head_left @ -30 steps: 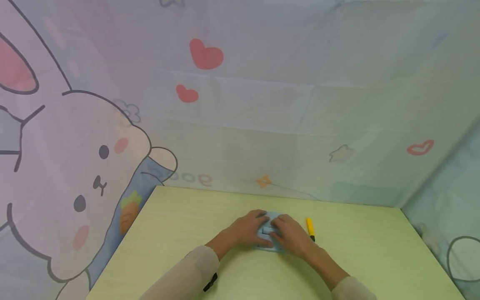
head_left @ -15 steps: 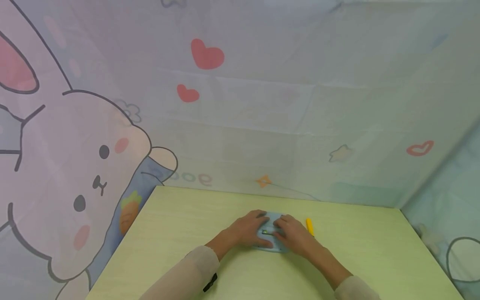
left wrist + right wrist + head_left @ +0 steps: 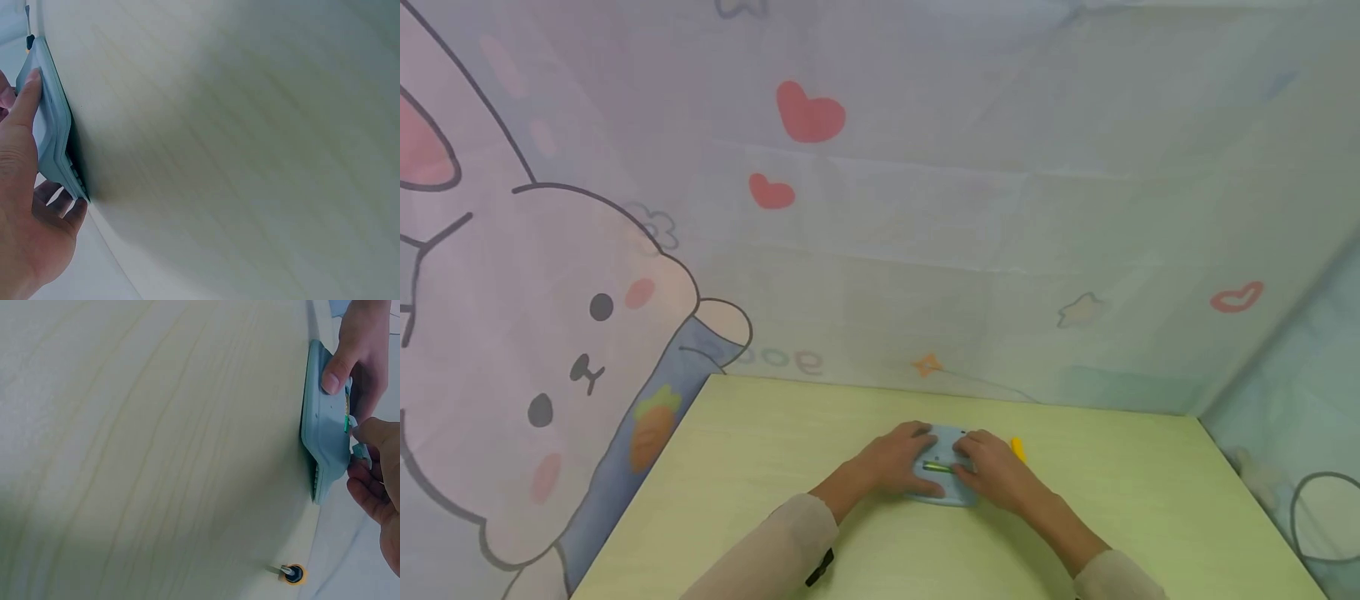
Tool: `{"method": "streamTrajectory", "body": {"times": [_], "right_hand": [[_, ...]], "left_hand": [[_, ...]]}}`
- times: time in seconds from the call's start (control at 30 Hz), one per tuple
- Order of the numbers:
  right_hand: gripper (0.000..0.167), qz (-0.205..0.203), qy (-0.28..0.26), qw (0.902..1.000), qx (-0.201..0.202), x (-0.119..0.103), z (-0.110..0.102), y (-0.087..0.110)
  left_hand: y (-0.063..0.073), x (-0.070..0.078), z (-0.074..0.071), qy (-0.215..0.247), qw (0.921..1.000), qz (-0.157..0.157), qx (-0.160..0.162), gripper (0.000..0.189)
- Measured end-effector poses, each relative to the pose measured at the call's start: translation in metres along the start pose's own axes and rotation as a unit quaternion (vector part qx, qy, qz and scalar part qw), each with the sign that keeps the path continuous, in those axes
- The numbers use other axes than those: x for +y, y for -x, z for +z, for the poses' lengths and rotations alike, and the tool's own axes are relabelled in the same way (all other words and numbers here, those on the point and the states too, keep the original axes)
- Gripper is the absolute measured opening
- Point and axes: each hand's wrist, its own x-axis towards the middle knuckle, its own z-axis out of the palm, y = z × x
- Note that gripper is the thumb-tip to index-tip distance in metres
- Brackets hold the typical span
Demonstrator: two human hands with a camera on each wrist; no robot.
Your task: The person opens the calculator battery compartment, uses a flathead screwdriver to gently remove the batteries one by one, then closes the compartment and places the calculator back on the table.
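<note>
A flat light-blue plastic device [image 3: 943, 442] lies on the table, its battery compartment uncovered. Inside the opening shows a green-and-yellow battery [image 3: 934, 467]. My left hand [image 3: 891, 458] grips the device from the left, thumb on the near part and fingers over the far edge. With thumb and fingers, my right hand [image 3: 996, 473] pinches a small light-blue battery cover [image 3: 362, 453] close beside the compartment. In the left wrist view the device [image 3: 55, 125] appears edge-on, and the left hand hides part of it.
A screwdriver with a yellow handle [image 3: 1018, 450] lies right of the device, partly behind the right hand. Near the left sleeve [image 3: 775, 542] is a small black object [image 3: 820, 567]. A printed cloth [image 3: 887, 250] hangs behind the table [image 3: 760, 450].
My right hand has shifted slightly right, drawing the battery cover off the compartment. The battery has come into sight. My left hand keeps its grip on the device.
</note>
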Motion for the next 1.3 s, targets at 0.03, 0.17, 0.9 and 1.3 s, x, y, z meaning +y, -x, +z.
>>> {"method": "streamTrajectory", "body": {"times": [0.03,0.17,0.9,1.3], "right_hand": [[0.022,0.003,-0.004,1.0000,-0.007,0.000,-0.001,0.000],[0.021,0.010,-0.009,0.9993,-0.035,0.000,-0.006,-0.001],[0.020,0.000,0.014,0.9974,-0.070,0.004,-0.014,-0.001],[0.021,0.034,-0.051,0.9953,-0.074,0.014,-0.012,-0.001]], "left_hand": [[0.000,0.000,0.000,0.002,1.0000,-0.001,0.000,0.094],[0.000,0.000,0.001,0.004,1.0000,-0.005,-0.002,0.094],[0.000,-0.001,0.002,0.006,0.9999,-0.009,0.002,0.096],[0.001,0.002,0.001,0.002,0.9999,-0.011,0.000,0.096]]}}
